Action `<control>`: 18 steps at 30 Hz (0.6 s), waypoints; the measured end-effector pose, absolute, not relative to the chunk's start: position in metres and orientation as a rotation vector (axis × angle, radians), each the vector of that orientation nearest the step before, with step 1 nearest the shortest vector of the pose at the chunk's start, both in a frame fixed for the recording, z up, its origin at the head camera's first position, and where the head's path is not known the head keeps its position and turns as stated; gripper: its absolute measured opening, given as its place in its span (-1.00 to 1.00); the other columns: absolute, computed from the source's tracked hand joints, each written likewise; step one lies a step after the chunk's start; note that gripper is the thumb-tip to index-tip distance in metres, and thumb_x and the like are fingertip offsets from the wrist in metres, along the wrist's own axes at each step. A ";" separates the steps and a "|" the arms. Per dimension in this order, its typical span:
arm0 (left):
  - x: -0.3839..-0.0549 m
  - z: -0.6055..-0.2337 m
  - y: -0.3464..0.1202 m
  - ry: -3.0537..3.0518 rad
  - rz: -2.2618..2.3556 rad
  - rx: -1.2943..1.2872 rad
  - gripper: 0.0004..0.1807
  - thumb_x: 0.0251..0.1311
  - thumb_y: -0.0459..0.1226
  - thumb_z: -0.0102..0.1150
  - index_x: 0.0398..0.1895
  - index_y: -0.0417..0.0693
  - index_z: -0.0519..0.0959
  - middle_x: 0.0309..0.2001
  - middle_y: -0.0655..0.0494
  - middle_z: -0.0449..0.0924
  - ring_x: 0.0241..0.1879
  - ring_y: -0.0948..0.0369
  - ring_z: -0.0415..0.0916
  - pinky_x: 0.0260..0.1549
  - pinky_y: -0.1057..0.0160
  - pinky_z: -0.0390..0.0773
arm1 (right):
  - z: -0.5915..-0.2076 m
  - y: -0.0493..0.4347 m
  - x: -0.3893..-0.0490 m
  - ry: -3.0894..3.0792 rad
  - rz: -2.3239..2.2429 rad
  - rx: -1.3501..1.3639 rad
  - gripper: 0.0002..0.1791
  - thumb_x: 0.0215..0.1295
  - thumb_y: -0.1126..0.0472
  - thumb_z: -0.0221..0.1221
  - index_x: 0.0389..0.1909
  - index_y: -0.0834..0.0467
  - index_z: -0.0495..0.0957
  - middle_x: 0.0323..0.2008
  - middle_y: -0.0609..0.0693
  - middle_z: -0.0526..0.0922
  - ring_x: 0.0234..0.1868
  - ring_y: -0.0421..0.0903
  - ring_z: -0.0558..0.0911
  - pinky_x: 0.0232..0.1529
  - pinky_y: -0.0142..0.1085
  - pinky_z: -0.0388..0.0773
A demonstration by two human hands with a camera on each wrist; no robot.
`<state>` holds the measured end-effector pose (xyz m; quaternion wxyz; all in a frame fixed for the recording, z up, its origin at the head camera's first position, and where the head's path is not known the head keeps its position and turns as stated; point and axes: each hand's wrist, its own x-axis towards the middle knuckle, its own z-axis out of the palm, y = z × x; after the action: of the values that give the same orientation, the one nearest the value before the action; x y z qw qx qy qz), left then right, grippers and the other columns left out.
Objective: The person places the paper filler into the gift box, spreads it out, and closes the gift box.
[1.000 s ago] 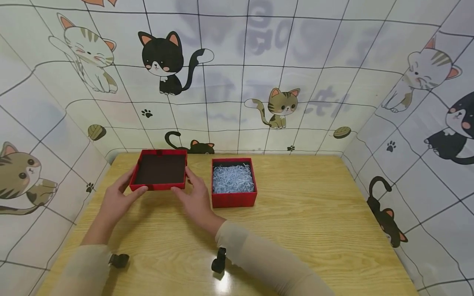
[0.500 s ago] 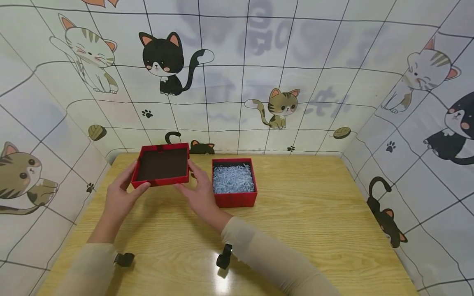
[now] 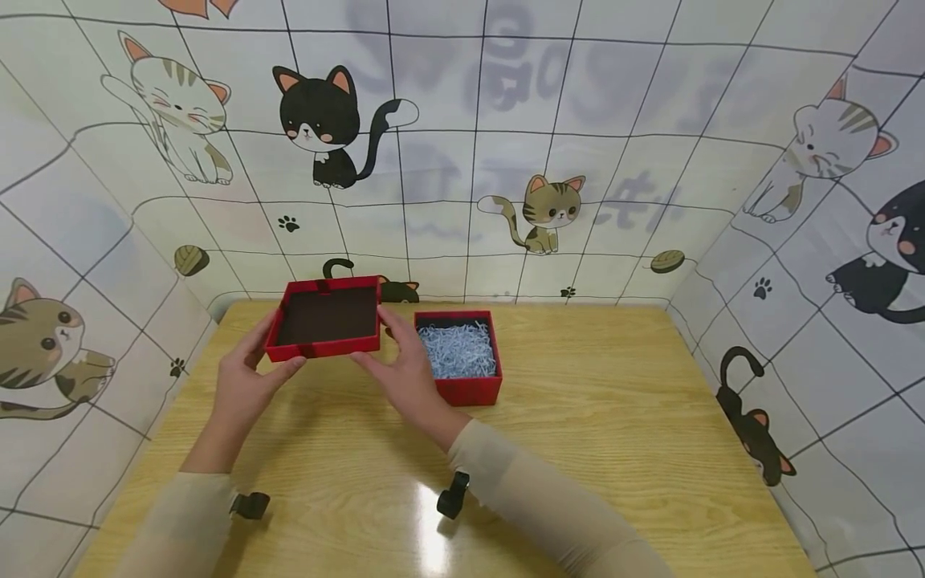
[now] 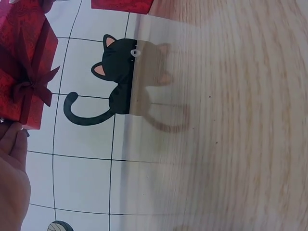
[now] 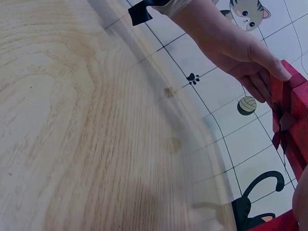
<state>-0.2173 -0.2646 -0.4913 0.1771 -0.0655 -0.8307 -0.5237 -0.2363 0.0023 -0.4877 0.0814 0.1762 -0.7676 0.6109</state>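
Observation:
A shallow red box lid (image 3: 327, 315) is held above the table, its dark brown inside facing the head camera. My left hand (image 3: 247, 385) grips its left side, thumb at the near edge. On the lid's right side, my right hand (image 3: 405, 373) grips it the same way. A dark red ribbon bow (image 4: 32, 85) shows on the lid's outer face in the left wrist view. Just right of the lid stands an open red box (image 3: 470, 392) filled with pale blue shredded paper (image 3: 457, 350). My right hand partly covers the box's left side in the head view.
The wooden table (image 3: 592, 417) reaches back to a white wall sheet (image 3: 448, 185) printed with cartoon cats and grid lines. Black straps (image 3: 454, 494) are worn at both wrists. Sheeted walls also stand at left and right.
Both hands have lifted the lid slightly and carried it a little to the right, nearer the box. The box has stayed in place.

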 end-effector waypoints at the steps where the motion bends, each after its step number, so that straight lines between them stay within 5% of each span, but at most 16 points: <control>1: -0.218 -0.492 -0.265 -2.352 -1.479 -0.195 -0.01 0.31 -0.34 0.59 0.74 0.29 0.33 0.60 -0.02 0.45 0.55 0.16 0.41 0.37 0.52 0.38 | -0.488 0.004 -0.237 -2.290 1.823 0.536 -0.08 0.40 0.06 0.55 0.71 -0.04 0.35 0.61 -0.14 0.41 0.61 -0.07 0.37 0.51 0.08 0.48; 11: -0.218 -0.491 -0.261 -2.307 -1.440 -0.258 0.05 0.18 -0.43 0.66 0.71 0.30 0.39 0.54 -0.03 0.54 0.41 0.44 0.48 0.33 0.55 0.41 | -0.483 0.023 -0.244 -2.278 1.700 0.698 -0.11 0.39 0.10 0.55 0.68 -0.01 0.40 0.53 -0.14 0.49 0.51 -0.13 0.46 0.46 -0.12 0.55; 18: -0.216 -0.483 -0.252 -2.242 -1.476 -0.305 0.03 0.11 -0.53 0.66 0.67 0.10 0.46 0.46 -0.17 0.60 0.34 0.47 0.55 0.31 0.53 0.46 | -0.478 0.034 -0.246 -2.171 1.637 0.760 -0.16 0.35 0.25 0.56 0.62 0.11 0.47 0.45 0.01 0.55 0.41 0.12 0.58 0.38 -0.14 0.62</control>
<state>-0.2159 -0.2521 -0.4830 0.2180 -0.1101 -0.8099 -0.5333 -0.2457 0.0343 -0.4782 0.1582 0.2659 -0.7593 0.5725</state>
